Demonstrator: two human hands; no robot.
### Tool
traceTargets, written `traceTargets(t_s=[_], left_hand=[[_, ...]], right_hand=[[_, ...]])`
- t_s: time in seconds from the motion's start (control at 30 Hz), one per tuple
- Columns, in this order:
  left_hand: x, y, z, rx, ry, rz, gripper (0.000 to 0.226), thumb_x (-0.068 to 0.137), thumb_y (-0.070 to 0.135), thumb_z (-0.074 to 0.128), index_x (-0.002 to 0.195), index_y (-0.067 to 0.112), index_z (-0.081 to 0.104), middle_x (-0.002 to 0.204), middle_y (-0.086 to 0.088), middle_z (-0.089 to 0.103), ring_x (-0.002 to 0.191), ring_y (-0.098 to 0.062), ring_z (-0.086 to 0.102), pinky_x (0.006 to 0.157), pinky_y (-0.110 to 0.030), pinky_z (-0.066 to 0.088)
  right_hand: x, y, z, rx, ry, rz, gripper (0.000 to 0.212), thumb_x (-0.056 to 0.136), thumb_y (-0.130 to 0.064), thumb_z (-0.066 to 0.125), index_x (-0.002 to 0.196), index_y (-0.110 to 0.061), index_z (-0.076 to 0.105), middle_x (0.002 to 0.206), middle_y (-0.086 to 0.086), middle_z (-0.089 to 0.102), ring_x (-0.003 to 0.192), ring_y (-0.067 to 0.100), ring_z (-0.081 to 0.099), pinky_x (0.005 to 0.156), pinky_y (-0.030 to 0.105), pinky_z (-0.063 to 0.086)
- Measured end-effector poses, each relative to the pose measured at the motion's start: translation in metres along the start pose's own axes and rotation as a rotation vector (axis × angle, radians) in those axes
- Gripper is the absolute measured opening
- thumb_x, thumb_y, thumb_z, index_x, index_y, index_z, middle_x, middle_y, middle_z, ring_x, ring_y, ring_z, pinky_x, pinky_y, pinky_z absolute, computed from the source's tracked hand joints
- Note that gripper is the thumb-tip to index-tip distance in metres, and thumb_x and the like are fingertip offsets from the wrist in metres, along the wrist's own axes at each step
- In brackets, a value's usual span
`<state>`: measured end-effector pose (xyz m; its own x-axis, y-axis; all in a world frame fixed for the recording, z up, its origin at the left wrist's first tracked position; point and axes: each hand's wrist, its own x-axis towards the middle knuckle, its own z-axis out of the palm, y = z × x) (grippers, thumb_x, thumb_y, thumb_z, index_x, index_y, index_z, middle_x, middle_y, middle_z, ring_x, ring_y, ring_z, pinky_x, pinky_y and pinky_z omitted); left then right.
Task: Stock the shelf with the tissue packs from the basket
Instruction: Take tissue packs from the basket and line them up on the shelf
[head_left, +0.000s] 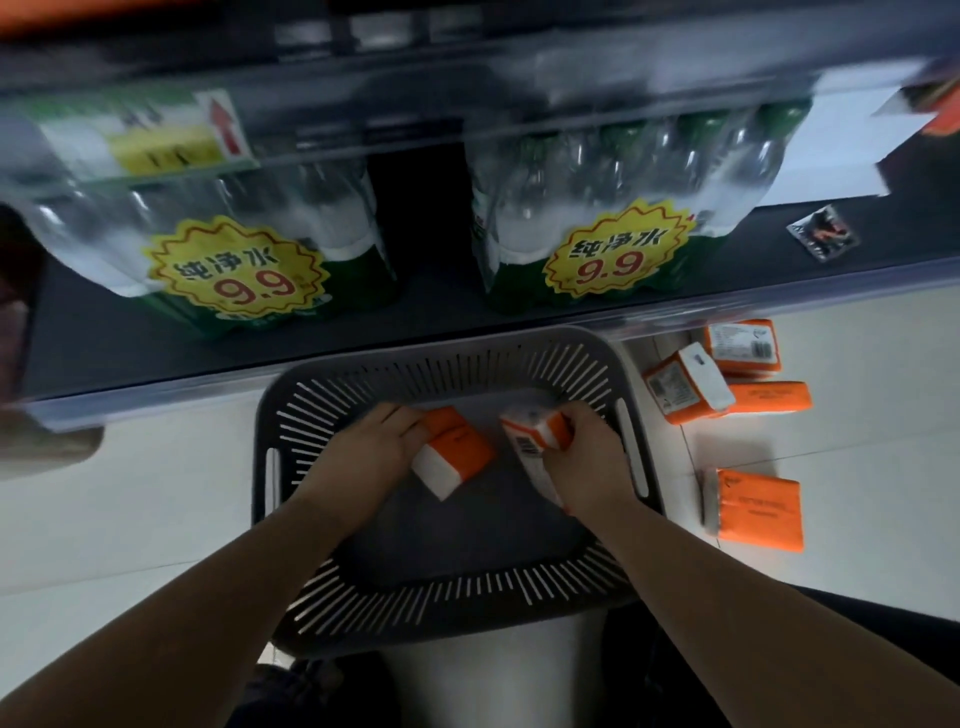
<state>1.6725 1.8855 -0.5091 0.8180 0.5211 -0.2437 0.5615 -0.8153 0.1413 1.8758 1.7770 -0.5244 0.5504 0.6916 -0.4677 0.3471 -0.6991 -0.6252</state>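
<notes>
Both hands are down in the basket (631, 447).
- left hand (376, 441) grip: fingers curled over one end of a tissue pack (457, 460). Thumb is hidden, so I can't tell how firm the hold is.
- right hand (589, 454) grip: wrapped round a second tissue pack (535, 436), tilted, barcode side showing.

Both packs are inside the basket, near each other but not touching.

Risks as I judge them:
- The basket's far rim sits right by the front edge of the shelf (208, 358). A straight lift likely clips a knuckle or a pack on that edge.
- The shelf already carries two water bottle packs (249, 234). Free deck is the gap between them and the strip to their right, so two packs going in at once could jam or shove the bottles.
- The wrap looks soft and slick. An end-only hold may slip and drop the pack.
- Loose packs (758, 512) lie on the floor (872, 447) just right of the basket, easy to skip or kick.
</notes>
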Motion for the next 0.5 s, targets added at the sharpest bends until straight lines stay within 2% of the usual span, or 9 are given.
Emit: traceTargets(t_s=[0.1, 0.2, 0.27, 0.33, 0.4, 0.5], left_hand=[[-0.011, 0.002, -0.02, -0.024, 0.091, 0.011, 0.054, 0.05, 0.008, 0.092, 0.1, 0.007, 0.073, 0.096, -0.011, 0.071, 0.086, -0.03, 0.07, 0.069, -0.036, 0.06], [-0.022, 0.003, -0.034, -0.121, 0.19, -0.015, 0.048, 0.055, 0.003, 0.088, 0.101, 0.007, 0.073, 0.095, -0.013, 0.072, 0.085, -0.032, 0.071, 0.065, -0.042, 0.06], [-0.027, 0.003, -0.044, -0.163, 0.234, -0.044, 0.037, 0.067, 0.006, 0.078, 0.104, 0.007, 0.073, 0.099, -0.013, 0.072, 0.088, -0.033, 0.07, 0.07, -0.043, 0.058], [-0.031, 0.004, -0.053, -0.195, 0.266, -0.063, 0.035, 0.073, 0.006, 0.069, 0.108, 0.008, 0.072, 0.105, -0.012, 0.071, 0.094, -0.031, 0.069, 0.083, -0.04, 0.053], [-0.034, 0.005, -0.062, -0.246, 0.285, -0.126, 0.037, 0.081, 0.003, 0.066, 0.117, 0.011, 0.068, 0.118, -0.009, 0.067, 0.109, -0.028, 0.063, 0.097, -0.03, 0.042], [-0.04, 0.009, -0.077, -0.374, 0.292, -0.216, 0.041, 0.082, 0.002, 0.067, 0.121, 0.013, 0.066, 0.126, -0.005, 0.062, 0.117, -0.021, 0.055, 0.1, -0.02, 0.032]], right_hand=[[-0.006, -0.01, -0.011, 0.003, 0.026, -0.076, 0.023, 0.086, -0.007, 0.06, 0.106, -0.02, 0.058, 0.1, -0.002, 0.065, 0.096, 0.016, 0.06, 0.079, 0.023, 0.043], [-0.014, -0.022, -0.026, -0.016, 0.049, -0.17, 0.021, 0.085, -0.007, 0.059, 0.094, -0.025, 0.054, 0.084, -0.01, 0.059, 0.081, 0.011, 0.058, 0.067, 0.019, 0.04], [-0.021, -0.029, -0.038, -0.035, 0.076, -0.23, 0.026, 0.084, -0.007, 0.059, 0.092, -0.03, 0.052, 0.075, -0.018, 0.053, 0.068, -0.001, 0.049, 0.057, 0.008, 0.035], [-0.026, -0.036, -0.049, -0.036, 0.099, -0.286, 0.027, 0.082, -0.004, 0.06, 0.094, -0.027, 0.056, 0.075, -0.016, 0.052, 0.069, 0.002, 0.05, 0.053, 0.006, 0.033], [-0.03, -0.044, -0.059, -0.03, 0.132, -0.335, 0.029, 0.078, -0.002, 0.062, 0.097, -0.024, 0.061, 0.078, -0.013, 0.055, 0.077, 0.007, 0.052, 0.056, 0.008, 0.032], [-0.037, -0.054, -0.074, 0.015, 0.181, -0.375, 0.033, 0.076, -0.003, 0.065, 0.091, -0.031, 0.056, 0.071, -0.019, 0.051, 0.067, -0.002, 0.05, 0.059, 0.005, 0.035]])
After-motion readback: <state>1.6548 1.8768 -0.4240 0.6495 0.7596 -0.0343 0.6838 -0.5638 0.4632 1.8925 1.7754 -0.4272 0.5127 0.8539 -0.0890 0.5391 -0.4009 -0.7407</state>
